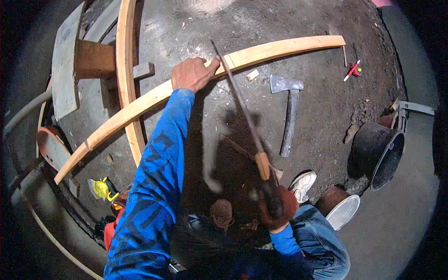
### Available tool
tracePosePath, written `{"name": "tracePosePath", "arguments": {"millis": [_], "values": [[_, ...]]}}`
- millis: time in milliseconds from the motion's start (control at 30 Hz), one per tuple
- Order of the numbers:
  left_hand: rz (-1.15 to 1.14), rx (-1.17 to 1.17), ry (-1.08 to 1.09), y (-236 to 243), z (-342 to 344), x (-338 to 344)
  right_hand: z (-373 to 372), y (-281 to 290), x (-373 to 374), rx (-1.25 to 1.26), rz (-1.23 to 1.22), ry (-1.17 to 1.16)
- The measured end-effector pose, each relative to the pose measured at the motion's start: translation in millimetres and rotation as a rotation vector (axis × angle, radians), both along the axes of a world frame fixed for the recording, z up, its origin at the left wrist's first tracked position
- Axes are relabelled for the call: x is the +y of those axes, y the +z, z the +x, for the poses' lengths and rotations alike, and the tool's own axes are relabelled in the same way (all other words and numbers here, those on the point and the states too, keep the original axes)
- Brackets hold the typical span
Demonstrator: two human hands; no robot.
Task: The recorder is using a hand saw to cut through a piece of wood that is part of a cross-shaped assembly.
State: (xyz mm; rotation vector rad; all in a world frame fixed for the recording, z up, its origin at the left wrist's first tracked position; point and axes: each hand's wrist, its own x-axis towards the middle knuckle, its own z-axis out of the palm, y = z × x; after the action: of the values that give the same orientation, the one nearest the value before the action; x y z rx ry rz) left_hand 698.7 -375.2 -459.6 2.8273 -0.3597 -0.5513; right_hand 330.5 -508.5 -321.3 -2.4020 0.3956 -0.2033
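Note:
A long pale timber beam (280, 48) runs across the view, with a kerf near its left end and a line across it near the saw. My left hand (190, 74), in a blue sleeve, grips the beam left of that line, thumb toward the blade. In my right hand (285, 204), low in the view, is a handsaw (243, 108) held by its dark, wood-tipped handle. The blade points up and away, seen almost edge-on, and its tip passes over the beam just right of my left thumb. Whether the teeth touch the wood I cannot tell.
Under the beam at left lies another timber (124, 60). A hatchet (290, 109) rests on the dirty floor, near a red-and-white marker (351, 71). Buckets (388, 158) stand at right, a yellow-handled tool (103, 189) at lower left, a wooden block (95, 59) at upper left.

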Motion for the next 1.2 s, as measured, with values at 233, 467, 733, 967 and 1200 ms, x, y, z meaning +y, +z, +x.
{"name": "tracePosePath", "arguments": {"millis": [233,467,733,967,1200], "values": [[0.064,0.016,0.003,-3,6,-1,1,-12,-4,-0.01,0.089,0.165],[0.08,0.029,0.006,-6,7,0,-15,2,-17,0.22,0.038,0.217],[0.123,0.04,0.03,-2,4,-6,-20,7,-34,0.174,0.112,0.21],[0.075,0.017,0.038,-3,3,-5,-27,27,-41,0.404,0.063,0.128],[0.155,0.071,0.042,-2,6,-7,0,12,-46,0.35,0.059,0.165]]}}
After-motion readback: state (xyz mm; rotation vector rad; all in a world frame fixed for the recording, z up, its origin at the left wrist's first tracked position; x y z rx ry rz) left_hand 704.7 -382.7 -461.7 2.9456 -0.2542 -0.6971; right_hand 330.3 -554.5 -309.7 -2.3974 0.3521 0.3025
